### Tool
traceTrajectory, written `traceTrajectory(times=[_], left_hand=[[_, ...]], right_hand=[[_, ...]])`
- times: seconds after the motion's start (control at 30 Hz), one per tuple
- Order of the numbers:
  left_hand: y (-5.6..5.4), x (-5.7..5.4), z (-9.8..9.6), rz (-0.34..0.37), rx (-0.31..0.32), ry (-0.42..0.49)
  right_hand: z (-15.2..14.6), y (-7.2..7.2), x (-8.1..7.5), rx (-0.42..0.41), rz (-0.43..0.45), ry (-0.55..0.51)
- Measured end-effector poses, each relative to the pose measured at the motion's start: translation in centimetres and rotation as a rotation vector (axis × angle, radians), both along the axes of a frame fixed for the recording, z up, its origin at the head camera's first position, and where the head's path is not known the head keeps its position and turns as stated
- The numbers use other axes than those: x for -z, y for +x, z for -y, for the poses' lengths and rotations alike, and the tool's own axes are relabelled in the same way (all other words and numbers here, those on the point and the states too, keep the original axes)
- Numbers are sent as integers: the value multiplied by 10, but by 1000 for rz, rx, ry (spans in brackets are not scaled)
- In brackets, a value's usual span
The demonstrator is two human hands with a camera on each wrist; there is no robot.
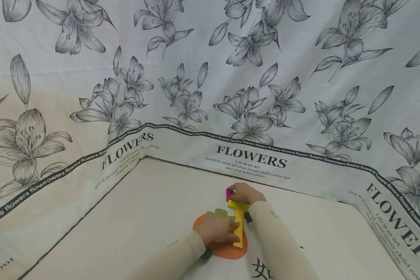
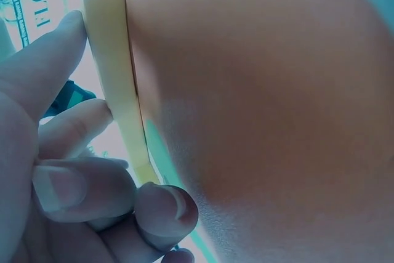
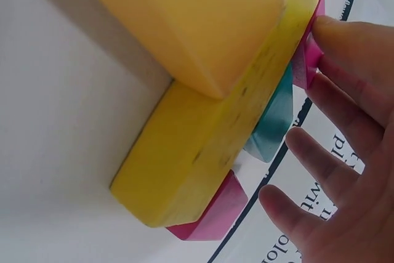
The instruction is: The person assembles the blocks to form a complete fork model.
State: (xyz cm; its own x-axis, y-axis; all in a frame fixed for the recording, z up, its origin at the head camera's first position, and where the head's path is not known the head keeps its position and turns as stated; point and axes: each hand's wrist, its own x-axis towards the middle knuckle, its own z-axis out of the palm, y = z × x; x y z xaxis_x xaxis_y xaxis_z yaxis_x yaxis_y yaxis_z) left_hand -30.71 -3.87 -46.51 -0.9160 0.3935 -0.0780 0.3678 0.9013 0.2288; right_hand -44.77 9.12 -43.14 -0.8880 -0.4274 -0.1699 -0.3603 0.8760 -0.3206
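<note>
A long yellow block (image 1: pixel 238 229) lies lengthwise with a yellow crosspiece (image 1: pixel 235 204) at its far end, making a T. My left hand (image 1: pixel 217 230) holds the long block near its middle, fingertips against it in the head and left wrist views. Beyond the crosspiece, my right hand (image 1: pixel 246 193) pinches a magenta block (image 1: pixel 229 194) between thumb and fingers. In the right wrist view, this magenta block (image 3: pixel 306 53) stands against the yellow crosspiece (image 3: pixel 178 152). A teal block (image 3: pixel 271 121) and a second magenta block (image 3: pixel 212 210) sit along the same side.
Beneath the blocks, the white cloth (image 1: pixel 154 202) bears an orange fruit print (image 1: pixel 227 251) and dark characters (image 1: pixel 262 268). Flower-printed fabric (image 1: pixel 196 101) rises behind and at both sides. A dark piece (image 1: pixel 248 217) shows beside the right sleeve.
</note>
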Motion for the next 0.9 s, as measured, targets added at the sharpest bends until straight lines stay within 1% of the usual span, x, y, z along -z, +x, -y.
traceTrajectory(times=[0.23,0.37,0.47,0.6,0.7,0.9], left_hand=[[-1,-2,-2,17,-4,36],[-3,-4,-2,52,-37,71],[-4,-4,-2,60,-57,90],[-4,-4,-2,42,-61,73],[-3,-6,-2,25,-65,45],[-3,-7,-4,-7,-72,33]], right_hand=[[-7,0,1,3,0,1],[-13,0,1,39,17,-15],[-17,2,-2,64,52,-35],[-23,7,-6,57,57,-39],[-27,9,-8,32,24,-32],[-35,16,-11,-18,-15,-55]])
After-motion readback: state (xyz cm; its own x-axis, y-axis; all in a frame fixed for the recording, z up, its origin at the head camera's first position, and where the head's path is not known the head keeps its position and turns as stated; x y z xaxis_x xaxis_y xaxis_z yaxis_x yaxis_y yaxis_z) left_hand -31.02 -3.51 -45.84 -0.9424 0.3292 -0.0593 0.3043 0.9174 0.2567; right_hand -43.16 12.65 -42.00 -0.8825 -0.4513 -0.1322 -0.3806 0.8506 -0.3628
